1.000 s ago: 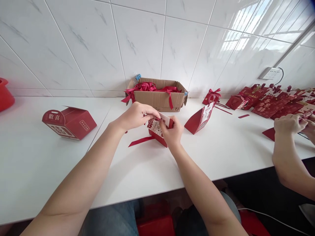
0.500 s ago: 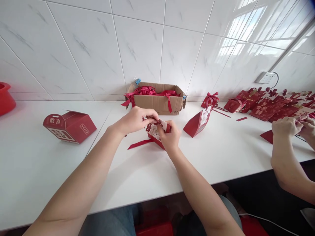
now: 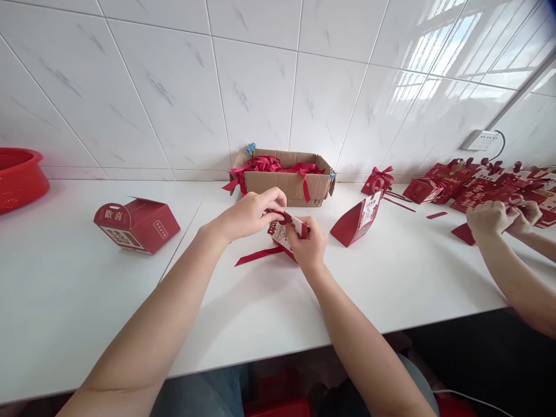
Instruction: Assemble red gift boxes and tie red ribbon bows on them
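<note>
A small red and white printed gift box (image 3: 281,234) stands on the table between my hands. My right hand (image 3: 309,243) grips its right side near the top, thumb across the printed front. At the box's top edge, my left hand (image 3: 256,215) is closed in a pinch on a dark red ribbon, mostly covered by the fingers. A ribbon tail (image 3: 257,255) sticks out from the box's lower left onto the table. Just right of my right hand is another red gift box (image 3: 357,221), tilted upward in a wedge shape.
Behind my hands, a cardboard box (image 3: 284,186) holds red ribbons. A red carton (image 3: 138,225) lies left, near a red plastic basin (image 3: 21,180). A bow-tied box (image 3: 377,180) and several finished red boxes (image 3: 478,188) stand right, by a co-worker's hands (image 3: 490,225).
The view has shifted slightly, so everything sits a little further right. My hands keep their hold at the box top with hardly any movement. The co-worker's hands have moved a little left.
</note>
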The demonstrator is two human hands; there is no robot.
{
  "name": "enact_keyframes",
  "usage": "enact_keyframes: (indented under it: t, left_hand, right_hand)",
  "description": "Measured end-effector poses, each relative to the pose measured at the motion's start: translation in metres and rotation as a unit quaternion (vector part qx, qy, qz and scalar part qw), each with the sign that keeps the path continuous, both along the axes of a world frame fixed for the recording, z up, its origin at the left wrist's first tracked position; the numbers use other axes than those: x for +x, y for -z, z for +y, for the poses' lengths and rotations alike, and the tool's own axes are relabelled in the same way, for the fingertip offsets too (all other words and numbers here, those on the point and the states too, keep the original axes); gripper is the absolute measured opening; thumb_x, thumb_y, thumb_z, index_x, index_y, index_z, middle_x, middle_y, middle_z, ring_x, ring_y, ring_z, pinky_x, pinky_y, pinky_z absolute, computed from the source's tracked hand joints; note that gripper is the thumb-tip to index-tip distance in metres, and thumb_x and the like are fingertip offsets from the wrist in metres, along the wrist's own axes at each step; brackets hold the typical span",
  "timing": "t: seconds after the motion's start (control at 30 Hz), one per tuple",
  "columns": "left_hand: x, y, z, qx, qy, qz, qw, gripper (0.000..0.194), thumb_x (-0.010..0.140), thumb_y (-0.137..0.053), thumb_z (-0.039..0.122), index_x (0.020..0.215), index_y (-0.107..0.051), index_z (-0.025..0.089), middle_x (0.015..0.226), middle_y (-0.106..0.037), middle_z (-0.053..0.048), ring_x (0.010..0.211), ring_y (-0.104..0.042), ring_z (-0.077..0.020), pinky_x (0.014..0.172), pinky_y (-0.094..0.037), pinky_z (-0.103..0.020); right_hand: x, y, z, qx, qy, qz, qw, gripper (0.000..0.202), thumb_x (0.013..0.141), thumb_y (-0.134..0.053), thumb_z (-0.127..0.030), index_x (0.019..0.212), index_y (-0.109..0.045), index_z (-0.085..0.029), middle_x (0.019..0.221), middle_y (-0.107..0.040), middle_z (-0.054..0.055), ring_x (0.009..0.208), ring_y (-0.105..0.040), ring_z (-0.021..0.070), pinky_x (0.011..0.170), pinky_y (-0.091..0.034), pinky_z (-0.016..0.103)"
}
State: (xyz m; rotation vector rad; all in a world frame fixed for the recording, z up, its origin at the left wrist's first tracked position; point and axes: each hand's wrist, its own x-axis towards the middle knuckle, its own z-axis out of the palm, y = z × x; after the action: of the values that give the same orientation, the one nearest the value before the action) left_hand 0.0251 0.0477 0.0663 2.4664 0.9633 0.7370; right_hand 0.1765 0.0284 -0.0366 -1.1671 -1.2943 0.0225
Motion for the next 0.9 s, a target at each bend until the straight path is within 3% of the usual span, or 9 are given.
enact_keyframes:
  t: [0.17, 0.33, 0.5, 0.6, 0.77, 0.9]
  left_hand:
    - [-0.002, 0.001, 0.001, 0.035, -0.024, -0.016, 0.999, 0.021, 0.085, -0.056, 0.024, 0.105, -0.062, 0.023, 0.090, -0.075, 0.001, 0.062, -0.065, -0.0103, 0.057, -0.049, -0.019]
    - [-0.009, 0.000, 0.006, 0.072, -0.018, 0.009, 0.997, 0.018, 0.084, -0.057, 0.027, 0.093, -0.073, 0.025, 0.080, -0.073, 0.002, 0.058, -0.061, -0.0103, 0.054, -0.046, -0.021]
    - [-0.013, 0.001, 0.013, 0.211, -0.006, 0.025, 0.977, 0.017, 0.084, -0.059, 0.030, 0.085, -0.076, 0.029, 0.062, -0.062, 0.002, 0.060, -0.054, -0.0118, 0.055, -0.040, -0.024]
    - [-0.011, -0.001, 0.013, 0.274, -0.008, 0.025, 0.961, 0.019, 0.084, -0.058, 0.029, 0.081, -0.077, 0.028, 0.064, -0.055, -0.001, 0.067, -0.051, -0.0140, 0.058, -0.039, -0.026]
    - [-0.007, -0.007, 0.004, 0.265, 0.013, 0.030, 0.964, 0.020, 0.084, -0.057, 0.026, 0.074, -0.075, 0.024, 0.066, -0.053, -0.002, 0.069, -0.048, -0.0146, 0.060, -0.040, -0.027]
    - [-0.009, -0.009, 0.001, 0.214, 0.010, 0.032, 0.976, 0.020, 0.082, -0.059, 0.029, 0.070, -0.074, 0.023, 0.064, -0.053, -0.002, 0.065, -0.048, -0.0138, 0.055, -0.038, -0.026]
  right_hand:
    - [0.000, 0.001, 0.000, 0.017, -0.008, -0.008, 1.000, 0.015, 0.080, -0.061, -0.036, 0.079, -0.062, -0.021, 0.060, -0.062, -0.003, 0.051, -0.051, 0.0098, 0.051, -0.042, 0.022]
    - [0.001, 0.002, -0.001, 0.059, -0.028, -0.034, 0.997, 0.013, 0.082, -0.060, -0.034, 0.084, -0.064, -0.022, 0.076, -0.071, 0.001, 0.059, -0.060, 0.0119, 0.055, -0.048, 0.024]
    - [0.004, 0.000, -0.002, 0.076, -0.065, -0.052, 0.994, 0.018, 0.077, -0.065, -0.038, 0.087, -0.064, -0.023, 0.078, -0.071, 0.002, 0.059, -0.061, 0.0130, 0.054, -0.050, 0.026]
    - [0.005, -0.004, -0.004, 0.084, -0.074, -0.037, 0.993, 0.025, 0.071, -0.071, -0.044, 0.083, -0.063, -0.023, 0.070, -0.069, -0.001, 0.055, -0.059, 0.0122, 0.050, -0.048, 0.025]
    - [0.007, -0.014, -0.006, 0.072, -0.091, -0.008, 0.993, 0.018, 0.077, -0.069, -0.039, 0.076, -0.064, -0.022, 0.077, -0.071, 0.001, 0.061, -0.061, 0.0132, 0.055, -0.049, 0.027]
    - [0.007, -0.016, -0.008, 0.041, -0.122, 0.013, 0.992, 0.017, 0.076, -0.068, -0.037, 0.083, -0.066, -0.022, 0.084, -0.073, 0.002, 0.063, -0.063, 0.0134, 0.056, -0.050, 0.027]
